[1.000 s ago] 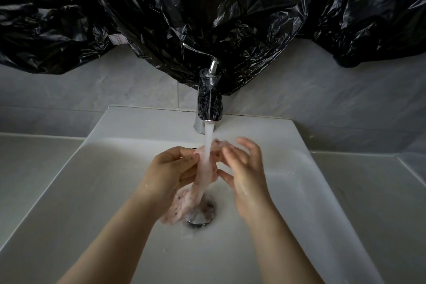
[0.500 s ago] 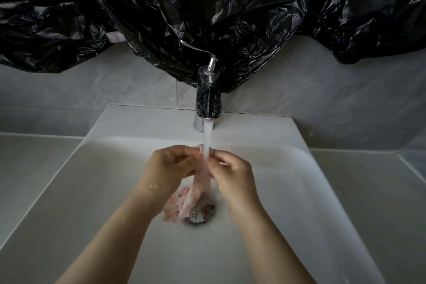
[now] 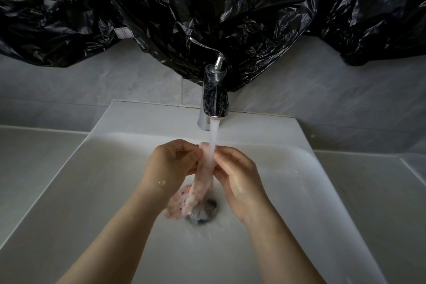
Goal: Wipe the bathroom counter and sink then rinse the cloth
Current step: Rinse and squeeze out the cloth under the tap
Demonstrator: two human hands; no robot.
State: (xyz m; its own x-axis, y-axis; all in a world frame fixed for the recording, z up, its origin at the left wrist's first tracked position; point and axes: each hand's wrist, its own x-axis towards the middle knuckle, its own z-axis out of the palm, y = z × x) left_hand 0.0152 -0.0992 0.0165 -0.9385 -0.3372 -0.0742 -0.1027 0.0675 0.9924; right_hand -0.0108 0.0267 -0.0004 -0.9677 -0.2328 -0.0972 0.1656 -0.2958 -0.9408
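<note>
The one thin, wet, pale pink speckled cloth (image 3: 202, 182) hangs twisted under the single stream from one chrome tap (image 3: 213, 101), pinched at its top by left hand (image 3: 171, 163) and right hand (image 3: 237, 175), over the white ceramic sink's (image 3: 322, 191) drain (image 3: 205, 212).

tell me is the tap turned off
No, water streams from the tap onto the cloth that both hands hold.

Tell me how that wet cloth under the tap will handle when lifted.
Probably floppy: the cloth hangs limp from where the left hand and right hand pinch it. Likely heavy for its size and dripping, since the water stream is soaking it.
</note>
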